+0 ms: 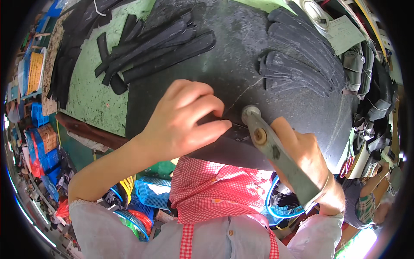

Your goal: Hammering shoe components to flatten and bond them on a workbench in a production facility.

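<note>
Grey metal scissors [276, 151] angled up-left — tips at the near edge of a flat black sheet [241, 73]

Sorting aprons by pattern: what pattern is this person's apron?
Red-and-white check apron, clearest in the head view.

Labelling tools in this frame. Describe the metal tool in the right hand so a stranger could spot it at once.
Start at the big dark work surface filling the upper middle of the head view. At its near edge the two hands meet; the right hand grips a flat grey metal tool slanting up-left, with a round head and a rivet near it. Unlike the black strips and cut pieces lying about, it is pale, rigid metal.
</note>
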`<state>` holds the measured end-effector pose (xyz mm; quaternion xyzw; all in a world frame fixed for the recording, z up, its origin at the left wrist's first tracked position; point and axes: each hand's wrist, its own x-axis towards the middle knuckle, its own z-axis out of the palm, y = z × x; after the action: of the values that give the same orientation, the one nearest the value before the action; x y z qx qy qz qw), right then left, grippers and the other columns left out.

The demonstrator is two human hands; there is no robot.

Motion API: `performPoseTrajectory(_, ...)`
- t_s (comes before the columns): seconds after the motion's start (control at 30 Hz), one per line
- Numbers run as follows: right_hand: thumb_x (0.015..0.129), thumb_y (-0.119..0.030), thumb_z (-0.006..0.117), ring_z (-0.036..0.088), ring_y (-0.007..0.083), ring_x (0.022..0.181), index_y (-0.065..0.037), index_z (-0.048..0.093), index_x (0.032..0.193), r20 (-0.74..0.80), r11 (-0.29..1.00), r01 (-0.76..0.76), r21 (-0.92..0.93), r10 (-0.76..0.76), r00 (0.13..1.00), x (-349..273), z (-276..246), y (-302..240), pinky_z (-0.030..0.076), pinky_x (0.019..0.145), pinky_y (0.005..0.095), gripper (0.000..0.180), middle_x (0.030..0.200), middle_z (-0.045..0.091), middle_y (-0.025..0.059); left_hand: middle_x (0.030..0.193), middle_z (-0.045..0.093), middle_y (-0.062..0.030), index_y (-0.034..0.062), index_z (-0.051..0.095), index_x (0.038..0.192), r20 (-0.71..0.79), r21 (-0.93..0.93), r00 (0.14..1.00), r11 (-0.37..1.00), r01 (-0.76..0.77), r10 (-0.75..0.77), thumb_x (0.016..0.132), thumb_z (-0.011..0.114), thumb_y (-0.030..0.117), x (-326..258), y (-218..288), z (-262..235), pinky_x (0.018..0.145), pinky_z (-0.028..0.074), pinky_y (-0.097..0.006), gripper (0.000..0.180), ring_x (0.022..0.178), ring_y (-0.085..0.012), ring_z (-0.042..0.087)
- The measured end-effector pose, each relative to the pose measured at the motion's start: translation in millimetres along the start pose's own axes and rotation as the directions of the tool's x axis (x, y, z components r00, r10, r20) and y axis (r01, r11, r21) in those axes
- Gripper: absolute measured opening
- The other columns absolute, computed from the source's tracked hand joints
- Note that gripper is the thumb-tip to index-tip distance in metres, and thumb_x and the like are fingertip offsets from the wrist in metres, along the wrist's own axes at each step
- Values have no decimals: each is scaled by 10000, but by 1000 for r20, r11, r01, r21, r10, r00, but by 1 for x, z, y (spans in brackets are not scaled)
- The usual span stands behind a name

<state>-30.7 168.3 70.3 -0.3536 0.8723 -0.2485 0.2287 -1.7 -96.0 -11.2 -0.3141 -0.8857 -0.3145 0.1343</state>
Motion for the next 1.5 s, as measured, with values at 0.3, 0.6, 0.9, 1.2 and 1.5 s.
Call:
performPoseTrajectory(0.3, 959, -134, 659, 708, 392, 712, -32, 529, 1145, 23, 997, 75, 34, -75, 997, 9, 6, -5, 548, 570, 469, 249, 817, 667, 193, 963, 669, 43, 246, 822, 952, -24, 178, 998, 982, -57, 62, 624, 887, 177, -11, -2, -8, 846, 466, -424, 342, 965, -228, 595)
performPoseTrajectory(0.6, 991, -116, 627, 711, 385, 714, -24, 513, 1067, 46, 998, 29, 61, -32, 998, 26, 12, -17, 556, 592, 478, 165, 777, 659, 188, 960, 658, 44, 221, 809, 942, -3, 112, 999, 992, 54, -54, 636, 905, 176, -20, -6, -22, 838, 447, -419, 324, 961, -246, 582)
performPoseTrajectory(0.9, 910, -112, 685, 697, 435, 733, -15, 500, 1123, 61, 991, 104, 82, -109, 992, 39, 15, -20, 548, 625, 519, 299, 800, 650, 197, 986, 667, 43, 206, 800, 929, -53, 138, 992, 983, 122, -115, 654, 909, 156, -30, -9, -31, 847, 447, -421, 300, 978, -256, 582)
performPoseTrajectory(1.2, 936, -150, 653, 705, 430, 768, -11, 507, 1147, 108, 993, 76, 86, -86, 990, 47, 25, -27, 549, 641, 519, 292, 777, 644, 206, 962, 655, 57, 229, 803, 957, -127, 241, 970, 942, 233, -207, 716, 885, 231, -40, 5, -30, 868, 411, -423, 254, 973, -241, 572)
performPoseTrajectory(1.5, 946, -98, 651, 705, 396, 724, -26, 514, 1116, 34, 986, 158, 58, -161, 986, 56, 19, -32, 550, 618, 507, 230, 751, 626, 178, 986, 641, 57, 231, 752, 946, -205, 232, 947, 927, 293, -248, 716, 857, 179, -52, 17, -18, 904, 412, -460, 259, 996, -239, 587)
